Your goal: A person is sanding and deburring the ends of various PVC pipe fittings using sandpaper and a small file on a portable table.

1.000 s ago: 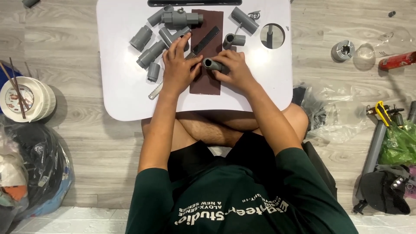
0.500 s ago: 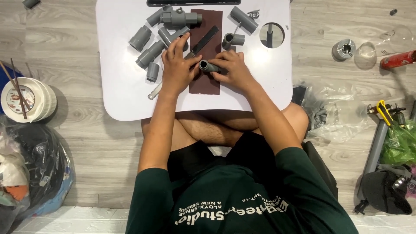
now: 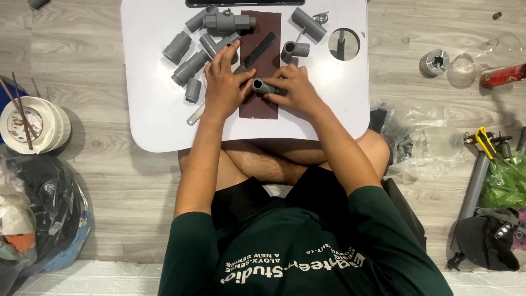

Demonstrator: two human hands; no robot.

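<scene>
On the brown sandpaper sheet (image 3: 260, 104) at upper centre of the frame, the short grey pipe piece (image 3: 263, 87) sits a touch further left than half a second ago. My right hand (image 3: 293, 90) wraps it, fingers closed around it, open end pointing left. My left hand (image 3: 222, 82) lies flat, fingers spread, pressing the sheet's left edge just beside the pipe. At far right lies a red cylindrical can (image 3: 504, 75); at left, a round white bowl (image 3: 33, 123).
</scene>
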